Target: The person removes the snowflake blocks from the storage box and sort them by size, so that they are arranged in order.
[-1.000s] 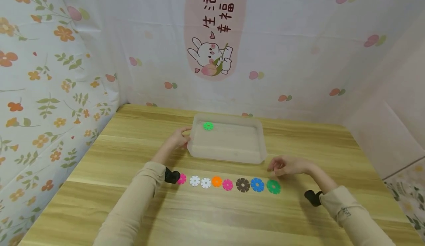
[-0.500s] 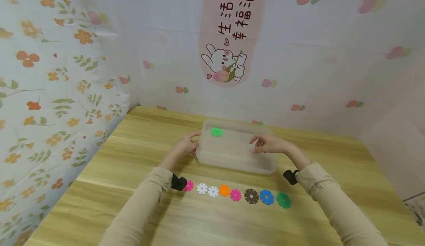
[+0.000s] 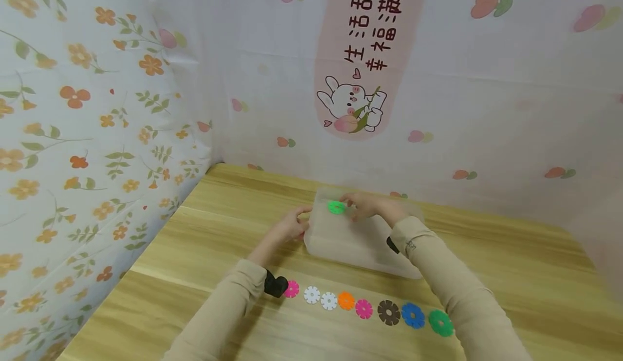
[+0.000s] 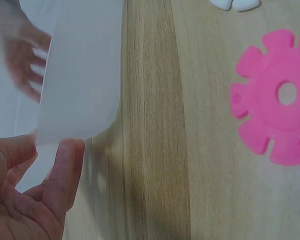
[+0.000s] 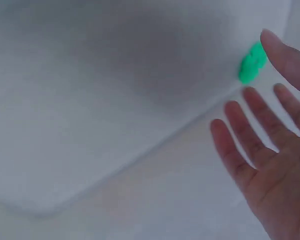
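A translucent white plastic tray (image 3: 340, 242) lies on the table, with a bright green notched disc (image 3: 336, 207) inside near its far left corner. My left hand (image 3: 292, 224) holds the tray's left end; in the left wrist view its thumb and fingertips (image 4: 65, 150) touch the tray's end. My right hand (image 3: 365, 207) is over the inside of the tray, just right of the green disc. In the right wrist view, its fingers (image 5: 235, 120) are spread near the green disc (image 5: 252, 62), and nothing is held.
In front of the tray runs a row of notched discs: pink (image 3: 291, 289), white (image 3: 312, 295), orange (image 3: 346, 300), brown (image 3: 389, 313), blue (image 3: 413, 315) and dark green (image 3: 441, 323), among others. My right forearm partly covers the dark green one. Patterned cloth (image 3: 272, 79) hangs behind the table.
My right hand has moved from beside the tray's right end, leftward over the tray to the green disc. The left hand stays at the tray's left end. The head view has shifted.
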`<state>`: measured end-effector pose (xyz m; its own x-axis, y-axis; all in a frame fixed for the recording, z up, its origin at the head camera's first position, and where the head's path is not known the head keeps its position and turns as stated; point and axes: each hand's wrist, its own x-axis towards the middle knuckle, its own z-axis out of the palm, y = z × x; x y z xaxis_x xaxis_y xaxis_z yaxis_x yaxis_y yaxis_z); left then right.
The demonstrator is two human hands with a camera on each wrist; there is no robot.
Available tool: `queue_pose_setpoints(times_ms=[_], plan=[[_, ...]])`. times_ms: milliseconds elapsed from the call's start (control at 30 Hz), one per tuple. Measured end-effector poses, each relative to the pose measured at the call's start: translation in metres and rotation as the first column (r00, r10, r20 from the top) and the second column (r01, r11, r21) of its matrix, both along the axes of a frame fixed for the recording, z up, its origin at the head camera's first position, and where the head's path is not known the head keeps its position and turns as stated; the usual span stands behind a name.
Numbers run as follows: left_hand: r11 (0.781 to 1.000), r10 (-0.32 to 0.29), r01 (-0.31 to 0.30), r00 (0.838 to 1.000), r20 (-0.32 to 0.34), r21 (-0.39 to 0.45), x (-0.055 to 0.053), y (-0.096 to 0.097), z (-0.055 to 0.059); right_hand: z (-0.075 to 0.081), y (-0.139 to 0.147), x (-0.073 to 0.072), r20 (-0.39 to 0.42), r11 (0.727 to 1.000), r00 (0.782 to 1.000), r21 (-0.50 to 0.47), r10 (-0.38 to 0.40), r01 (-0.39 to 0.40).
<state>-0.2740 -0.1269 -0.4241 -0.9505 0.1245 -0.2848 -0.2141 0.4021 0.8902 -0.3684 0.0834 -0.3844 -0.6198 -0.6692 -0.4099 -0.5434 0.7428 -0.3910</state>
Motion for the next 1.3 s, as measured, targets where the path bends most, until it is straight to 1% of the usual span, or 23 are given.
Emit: queue_pose_setpoints(times_ms=[33, 67, 200, 233, 267, 333, 400, 500, 633, 767, 800, 900, 1000, 1033, 1133, 1267, 1300], plan=[[1.0, -0.012, 0.012, 1.0, -0.004, 0.015, -0.002, 0.001, -0.004, -0.002, -0.001, 0.0, -0.01, 1.0, 1.0, -0.007, 0.016, -0.016], [1.0, -0.013, 0.013, 1.0, -0.002, 0.02, -0.001, 0.004, -0.004, -0.005, -0.002, -0.001, -0.017, 1.0, 0.999, -0.009, 0.028, -0.028], [0.999, -0.019, 0.018, 1.0, 0.015, 0.031, 0.0, 0.011, -0.007, -0.016, -0.004, -0.001, -0.097, 0.996, 0.991, 0.017, 0.094, -0.093], [0.999, -0.022, 0.022, 1.0, 0.019, 0.032, 0.001, 0.011, -0.007, -0.018, -0.004, -0.001, -0.114, 0.994, 0.988, 0.033, 0.105, -0.102], [1.0, -0.015, 0.014, 1.0, 0.024, 0.021, 0.004, 0.014, -0.003, -0.02, -0.004, -0.002, -0.132, 0.992, 0.984, 0.048, 0.119, -0.114], [1.0, -0.02, 0.02, 1.0, 0.019, 0.015, 0.004, 0.015, -0.004, -0.021, -0.004, -0.001, -0.158, 0.991, 0.979, 0.061, 0.127, -0.119], [1.0, -0.027, 0.027, 1.0, 0.01, 0.013, 0.004, 0.017, -0.003, -0.021, -0.003, 0.0, -0.165, 0.993, 0.981, 0.058, 0.107, -0.098], [0.999, -0.029, 0.029, 1.0, 0.003, 0.013, 0.003, 0.019, 0.0, -0.019, -0.002, 0.002, -0.143, 0.998, 0.988, 0.026, 0.052, -0.049], [1.0, -0.018, 0.018, 1.0, 0.019, 0.02, 0.003, 0.019, 0.002, -0.017, 0.002, 0.005, -0.127, 1.0, 0.992, -0.006, 0.014, -0.015], [0.999, -0.034, 0.033, 0.999, 0.03, 0.015, -0.001, 0.018, -0.003, -0.017, 0.005, 0.008, -0.11, 0.999, 0.993, -0.031, -0.031, 0.028], [0.998, -0.052, 0.052, 0.998, 0.019, 0.029, -0.003, 0.016, -0.008, -0.017, 0.006, 0.009, -0.098, 0.998, 0.994, -0.046, -0.044, 0.04], [0.998, -0.062, 0.061, 0.998, 0.023, 0.028, -0.005, 0.015, -0.012, -0.015, 0.008, 0.01, -0.048, 0.992, 0.996, -0.108, -0.073, 0.067], [0.999, -0.043, 0.042, 0.999, 0.025, 0.033, -0.004, 0.014, -0.01, -0.012, 0.011, 0.011, -0.017, 0.983, 0.997, -0.17, -0.078, 0.074], [1.0, -0.02, 0.019, 0.999, 0.034, 0.021, -0.001, 0.014, -0.006, -0.01, 0.012, 0.012, -0.014, 0.98, 0.997, -0.186, -0.078, 0.074], [1.0, 0.001, -0.001, 1.0, 0.028, 0.021, 0.001, 0.011, -0.001, -0.005, 0.016, 0.013, 0.0, 0.972, 0.997, -0.225, -0.075, 0.073], [1.0, 0.001, -0.002, 1.0, 0.031, 0.028, 0.0, 0.003, 0.002, 0.006, 0.025, 0.016, 0.056, 0.958, 0.994, -0.266, -0.099, 0.11], [0.999, 0.0, -0.001, 1.0, 0.031, 0.032, 0.0, 0.001, 0.002, 0.009, 0.028, 0.017, 0.059, 0.954, 0.993, -0.274, -0.106, 0.119]])
